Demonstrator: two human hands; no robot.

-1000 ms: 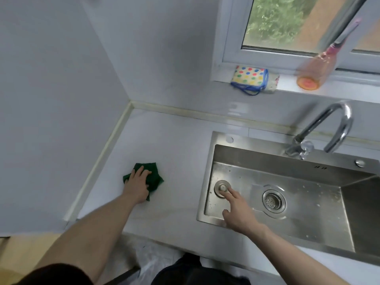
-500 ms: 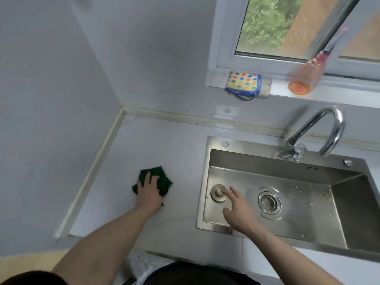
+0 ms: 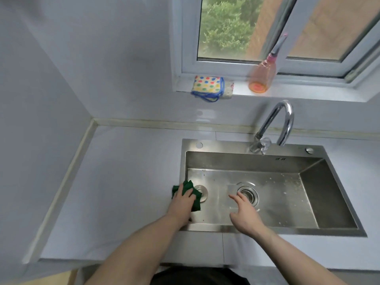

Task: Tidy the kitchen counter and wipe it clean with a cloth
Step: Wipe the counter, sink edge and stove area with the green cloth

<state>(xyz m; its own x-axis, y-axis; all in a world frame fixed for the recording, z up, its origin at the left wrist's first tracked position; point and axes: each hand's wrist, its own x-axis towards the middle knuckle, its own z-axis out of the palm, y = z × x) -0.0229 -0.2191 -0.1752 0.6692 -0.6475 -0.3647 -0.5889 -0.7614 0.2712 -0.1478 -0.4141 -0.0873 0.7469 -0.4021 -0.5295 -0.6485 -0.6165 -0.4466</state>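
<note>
My left hand presses flat on the green cloth, which sticks out beyond my fingertips at the steel sink's left edge, beside a round plug. My right hand hovers nearby over the basin, fingers spread and holding nothing.

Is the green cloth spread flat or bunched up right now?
Bunched. The green cloth shows crumpled folds poking out around the left hand that presses it at the sink edge.

Cloth in sink — drain rightward
</note>
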